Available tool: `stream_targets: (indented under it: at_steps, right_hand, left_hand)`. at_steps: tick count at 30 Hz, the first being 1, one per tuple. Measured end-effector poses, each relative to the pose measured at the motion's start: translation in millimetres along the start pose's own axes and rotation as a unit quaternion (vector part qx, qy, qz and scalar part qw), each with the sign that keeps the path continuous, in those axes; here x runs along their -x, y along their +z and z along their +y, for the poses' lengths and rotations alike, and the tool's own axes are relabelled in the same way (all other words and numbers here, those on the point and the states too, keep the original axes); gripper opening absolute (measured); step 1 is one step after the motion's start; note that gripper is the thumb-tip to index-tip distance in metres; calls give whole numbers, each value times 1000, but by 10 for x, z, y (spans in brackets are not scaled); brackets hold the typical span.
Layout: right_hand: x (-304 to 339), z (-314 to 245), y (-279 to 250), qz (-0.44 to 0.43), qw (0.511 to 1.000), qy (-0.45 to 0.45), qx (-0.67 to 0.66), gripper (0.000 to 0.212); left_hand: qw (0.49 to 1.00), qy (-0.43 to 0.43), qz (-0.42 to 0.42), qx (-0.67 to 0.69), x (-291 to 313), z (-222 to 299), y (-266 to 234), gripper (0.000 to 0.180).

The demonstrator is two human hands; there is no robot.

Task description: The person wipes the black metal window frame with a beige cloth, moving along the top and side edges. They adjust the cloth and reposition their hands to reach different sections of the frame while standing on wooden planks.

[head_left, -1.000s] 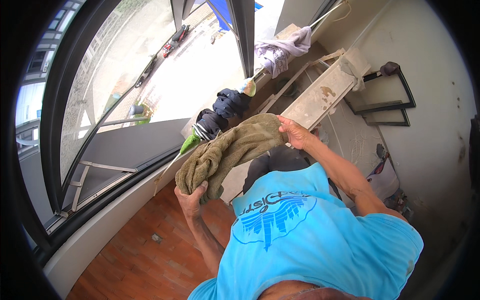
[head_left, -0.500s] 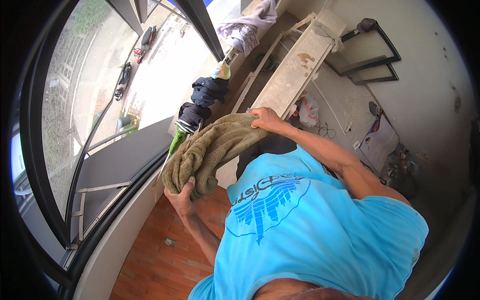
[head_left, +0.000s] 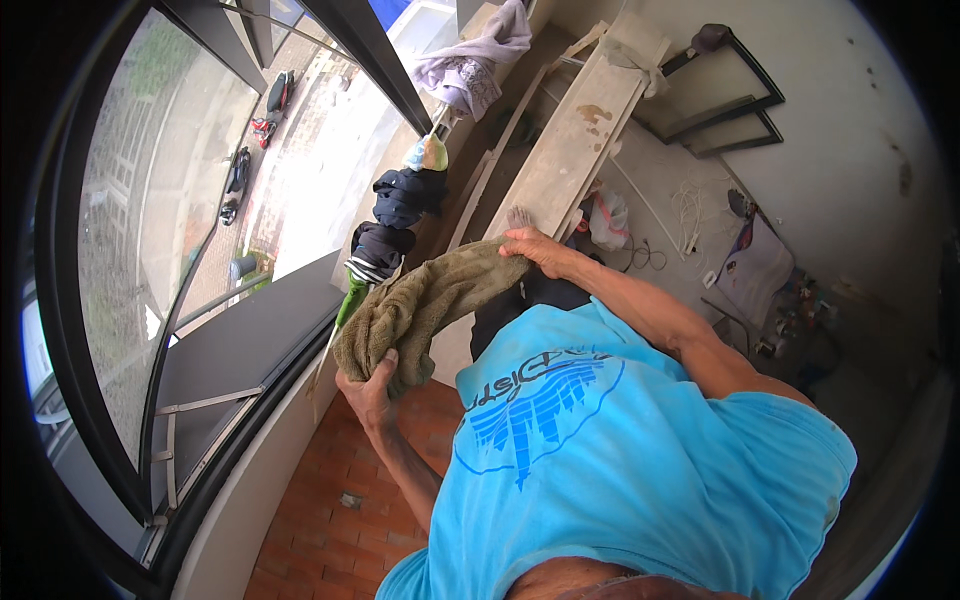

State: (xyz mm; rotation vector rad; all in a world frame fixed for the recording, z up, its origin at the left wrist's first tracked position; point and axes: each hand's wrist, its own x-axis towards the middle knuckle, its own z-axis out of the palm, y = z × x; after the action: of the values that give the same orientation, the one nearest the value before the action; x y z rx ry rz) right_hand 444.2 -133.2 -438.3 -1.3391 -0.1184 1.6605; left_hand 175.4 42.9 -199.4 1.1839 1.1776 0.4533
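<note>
one thick-piled, olive-brown cloth (head_left: 425, 300) spans from the left grip (head_left: 368, 397), curled around its bunched end, to the right grip (head_left: 537, 251), pinched closed on the other. watching remotely, i see its upper edge less arched by the right grip than half a second ago; i judge the work on it still under way, both ends secure. just past that grip, a bare foot (head_left: 518, 217) shows against a long, pale plank (head_left: 560, 155).

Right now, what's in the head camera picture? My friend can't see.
A person wearing a bright blue shirt holds a fuzzy olive cloth with left hand and right hand, near bunched dark clothes and a black-framed window.
</note>
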Motion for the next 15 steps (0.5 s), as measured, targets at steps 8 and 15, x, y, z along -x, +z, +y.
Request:
stream_targets:
  at_steps: [8,15]
  right_hand:
    - [136,-553,-240,-89,951,52,-290,55]
    - [-134,-809,-859,-18,992,121,9,42]
  left_hand:
    - [1000,13,8,-2,-202,95,426,50]
    - [1000,12,9,7,-502,329,1139,47]
